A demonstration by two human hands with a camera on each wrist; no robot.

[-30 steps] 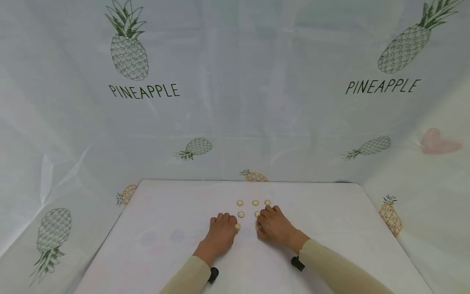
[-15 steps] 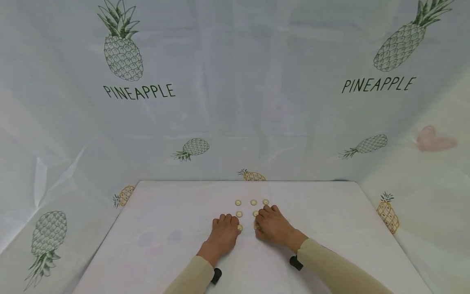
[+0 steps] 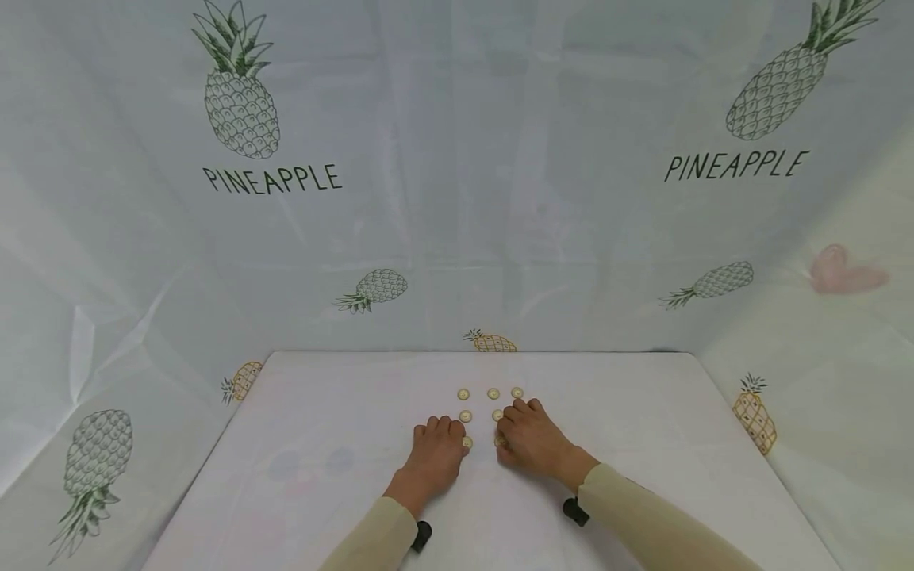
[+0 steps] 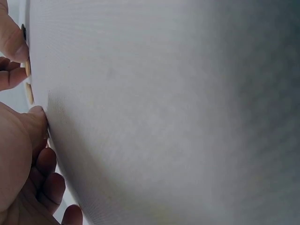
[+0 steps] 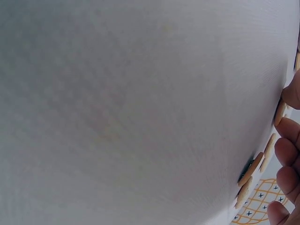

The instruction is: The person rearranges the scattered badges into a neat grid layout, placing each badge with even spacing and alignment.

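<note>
Small round wooden discs lie in rows on the white table. In the head view, my left hand (image 3: 434,456) pinches the near-left wooden disc (image 3: 467,442), which shows beside its fingertips. My right hand (image 3: 534,442) faces it across a narrow gap, with thumb and index finger on the two edges of another wooden disc (image 5: 280,111). That disc is partly covered by the fingers in the head view. In the left wrist view, the thumb of my left hand (image 4: 18,150) meets the tabletop, and its disc is mostly hidden.
Three discs form the back row, including the back-left disc (image 3: 463,394). In front are a middle-left disc (image 3: 466,415) and a middle-right disc (image 3: 497,415) close to my right fingers. A pineapple-print sheet (image 3: 457,198) hangs behind the white table (image 3: 321,444).
My left hand has slid slightly right with its disc, now closer below the middle-left disc. My right hand stays almost in place on its disc. The head view has shifted a little.
</note>
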